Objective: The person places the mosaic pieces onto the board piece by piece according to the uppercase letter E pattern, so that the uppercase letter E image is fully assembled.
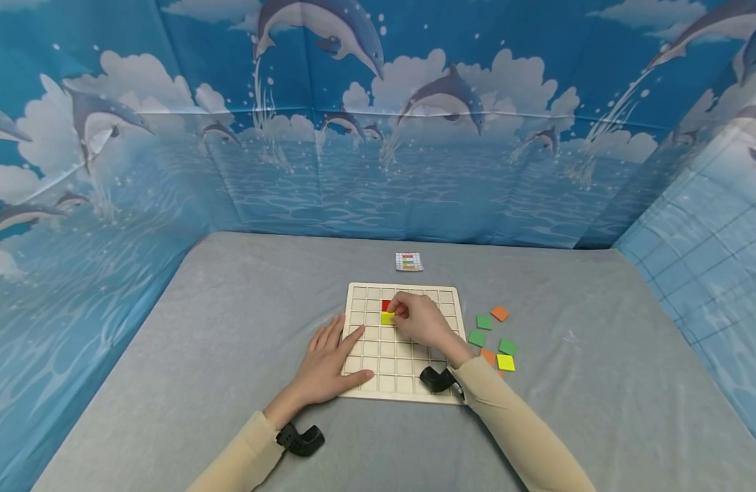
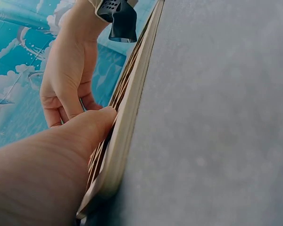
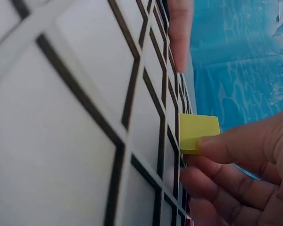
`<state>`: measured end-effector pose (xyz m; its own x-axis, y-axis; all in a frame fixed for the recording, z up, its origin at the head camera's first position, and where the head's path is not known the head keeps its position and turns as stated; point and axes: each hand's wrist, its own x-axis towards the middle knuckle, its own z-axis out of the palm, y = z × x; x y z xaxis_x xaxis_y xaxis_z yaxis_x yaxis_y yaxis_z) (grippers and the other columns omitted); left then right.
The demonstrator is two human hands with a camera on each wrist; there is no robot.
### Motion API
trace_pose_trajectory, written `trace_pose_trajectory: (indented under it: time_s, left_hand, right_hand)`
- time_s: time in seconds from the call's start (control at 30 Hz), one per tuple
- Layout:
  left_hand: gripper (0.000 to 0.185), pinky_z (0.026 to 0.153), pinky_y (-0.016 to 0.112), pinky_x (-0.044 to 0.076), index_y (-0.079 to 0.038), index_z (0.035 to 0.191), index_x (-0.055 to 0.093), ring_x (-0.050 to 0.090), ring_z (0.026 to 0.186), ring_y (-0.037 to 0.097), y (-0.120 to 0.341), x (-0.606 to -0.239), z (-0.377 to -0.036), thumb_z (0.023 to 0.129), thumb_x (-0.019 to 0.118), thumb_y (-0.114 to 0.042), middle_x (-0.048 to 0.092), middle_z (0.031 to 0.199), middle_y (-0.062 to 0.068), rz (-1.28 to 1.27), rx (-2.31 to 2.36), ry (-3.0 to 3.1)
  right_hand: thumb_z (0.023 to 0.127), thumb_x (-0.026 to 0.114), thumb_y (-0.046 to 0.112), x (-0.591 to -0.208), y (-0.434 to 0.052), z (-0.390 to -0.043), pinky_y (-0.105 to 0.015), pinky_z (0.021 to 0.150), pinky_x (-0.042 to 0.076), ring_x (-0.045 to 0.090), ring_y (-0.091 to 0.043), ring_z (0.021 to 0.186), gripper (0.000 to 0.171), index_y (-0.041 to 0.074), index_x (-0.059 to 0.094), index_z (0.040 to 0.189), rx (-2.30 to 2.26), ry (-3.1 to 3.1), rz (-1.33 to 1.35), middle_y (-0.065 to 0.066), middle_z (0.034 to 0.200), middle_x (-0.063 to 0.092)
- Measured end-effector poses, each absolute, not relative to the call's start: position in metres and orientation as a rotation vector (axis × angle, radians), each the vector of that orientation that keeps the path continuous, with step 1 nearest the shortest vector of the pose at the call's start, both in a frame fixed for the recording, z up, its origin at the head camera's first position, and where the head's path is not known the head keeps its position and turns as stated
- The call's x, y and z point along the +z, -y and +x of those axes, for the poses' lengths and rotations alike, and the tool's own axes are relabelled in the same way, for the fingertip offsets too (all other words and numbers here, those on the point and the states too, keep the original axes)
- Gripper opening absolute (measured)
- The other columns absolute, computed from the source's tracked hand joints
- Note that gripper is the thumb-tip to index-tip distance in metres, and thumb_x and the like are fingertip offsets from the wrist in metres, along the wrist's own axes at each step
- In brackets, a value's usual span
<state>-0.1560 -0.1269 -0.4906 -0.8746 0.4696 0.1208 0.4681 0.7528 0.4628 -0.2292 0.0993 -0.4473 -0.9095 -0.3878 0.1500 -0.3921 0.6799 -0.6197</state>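
Note:
A pale wooden grid board (image 1: 387,369) lies on the grey cloth, its cells divided by raised strips. My right hand (image 1: 422,321) is over the upper middle of the board, thumb and fingers pinching a yellow square tile (image 1: 387,318). In the right wrist view the yellow tile (image 3: 198,132) stands up from the board's surface with the thumb against its face. A red tile (image 1: 386,305) sits in the cell just beyond, partly covered by the fingers. My left hand (image 1: 322,365) rests with spread fingers on the board's left edge; the left wrist view shows its thumb (image 2: 101,120) on the rim.
Right of the board lie loose tiles: several green ones (image 1: 484,322), orange ones (image 1: 500,313) and a yellow one (image 1: 505,363), some overlapping. A small printed pattern card (image 1: 409,262) lies beyond the board. A dolphin-print curtain (image 1: 366,178) hangs behind the table.

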Motion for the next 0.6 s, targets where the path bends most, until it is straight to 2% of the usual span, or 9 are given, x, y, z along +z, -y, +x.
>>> trace_pose_trajectory:
  time_s: [0.27,0.6]
  left_hand:
    - [0.081,0.11,0.05,0.003,-0.016,0.151,0.028,0.003,0.142,0.032,0.127,-0.4892,-0.1561,0.088,0.053,-0.06,0.007,0.155,0.022,0.787,0.777,-2.946]
    - [0.08,0.109,0.051,0.005,-0.015,0.151,0.03,0.004,0.142,0.033,0.1256,-0.4901,-0.155,0.088,0.052,-0.061,0.009,0.155,0.022,0.793,0.786,-2.952]
  right_hand:
    - [0.083,0.069,0.006,-0.4484,-0.0997,-0.2281,-0.03,0.063,0.045,0.052,-0.01,0.067,0.008,0.012,0.071,0.088,0.962,2.886,0.626,0.005,0.078,0.058]
    - [0.085,0.068,0.01,-0.4482,-0.1015,-0.2227,-0.029,0.057,0.042,0.048,-0.012,0.065,0.011,0.01,0.075,0.093,0.884,2.898,0.609,0.003,0.079,0.055]
